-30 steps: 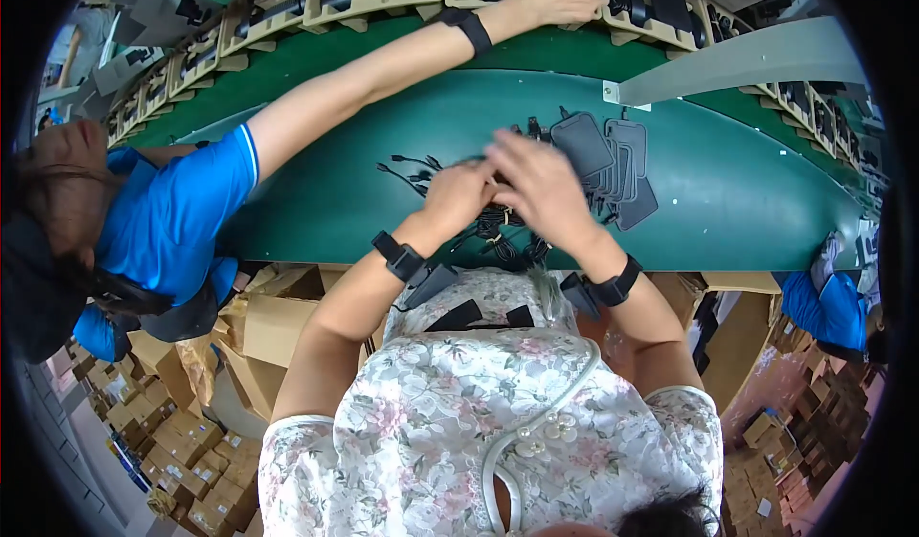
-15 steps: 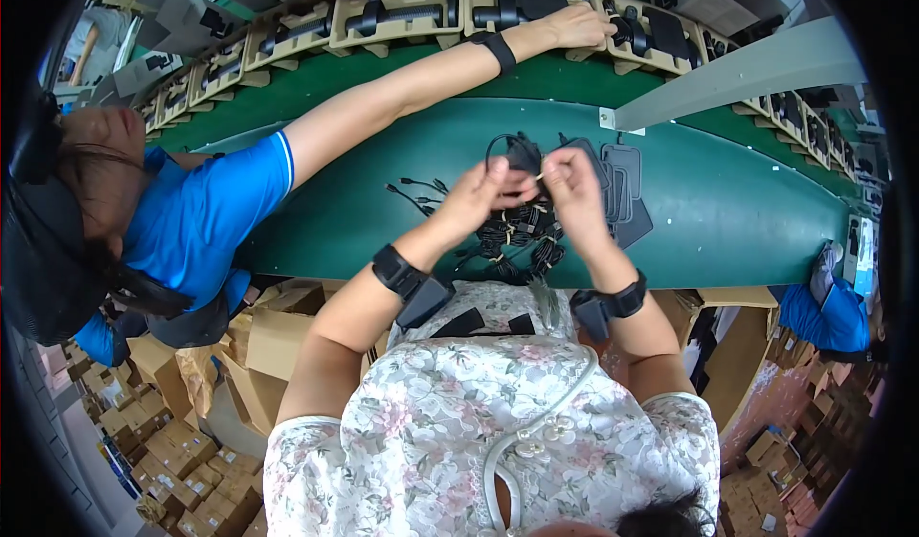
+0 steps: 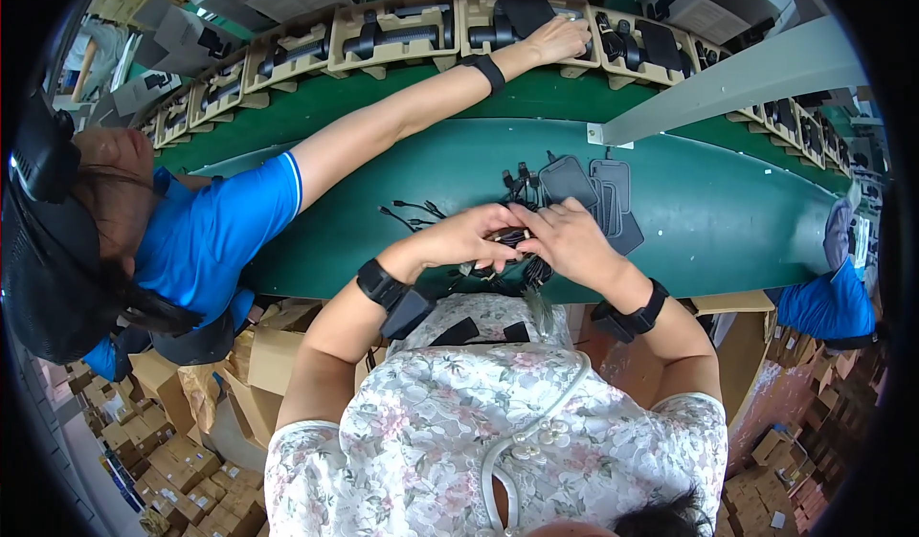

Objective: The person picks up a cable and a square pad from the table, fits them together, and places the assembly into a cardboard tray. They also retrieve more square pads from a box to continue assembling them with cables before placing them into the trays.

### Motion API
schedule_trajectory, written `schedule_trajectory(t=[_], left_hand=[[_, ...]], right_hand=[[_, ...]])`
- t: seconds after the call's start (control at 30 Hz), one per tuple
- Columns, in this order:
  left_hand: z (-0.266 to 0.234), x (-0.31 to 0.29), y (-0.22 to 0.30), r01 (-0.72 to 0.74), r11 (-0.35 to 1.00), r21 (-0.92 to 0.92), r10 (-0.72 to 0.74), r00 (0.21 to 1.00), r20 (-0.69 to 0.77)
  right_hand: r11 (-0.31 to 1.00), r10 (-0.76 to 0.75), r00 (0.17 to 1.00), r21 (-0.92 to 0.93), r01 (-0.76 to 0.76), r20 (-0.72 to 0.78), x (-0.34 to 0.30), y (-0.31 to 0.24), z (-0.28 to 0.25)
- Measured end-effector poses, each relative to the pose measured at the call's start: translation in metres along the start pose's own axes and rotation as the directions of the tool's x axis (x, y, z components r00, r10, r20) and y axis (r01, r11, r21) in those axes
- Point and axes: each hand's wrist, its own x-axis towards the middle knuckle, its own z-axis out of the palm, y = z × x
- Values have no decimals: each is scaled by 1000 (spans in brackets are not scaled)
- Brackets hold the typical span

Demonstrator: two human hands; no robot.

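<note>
Overhead, green table (image 3: pixel 728 221), stacked cartons (image 3: pixel 144 451)

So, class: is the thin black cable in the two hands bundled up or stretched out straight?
Bundled: the thin black cable sits bunched between left hand and right hand.

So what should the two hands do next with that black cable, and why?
Probably finish gathering the black cable into a coil. The left hand and right hand pinch it together above the green table, and loose ends hang below them, near more cables lying there.
</note>
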Motion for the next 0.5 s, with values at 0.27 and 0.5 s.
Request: schedule_trajectory(t=[0.27, 0.5], left_hand=[[-11, 2, 27, -29, 998, 55, 47, 930, -364], [-33, 6, 49, -213, 812, 543, 558, 555, -617]], right_hand=[[914, 141, 970, 402, -50, -200, -1, -5, 12], [787, 579, 671, 534, -310, -464, 24, 46, -18]])
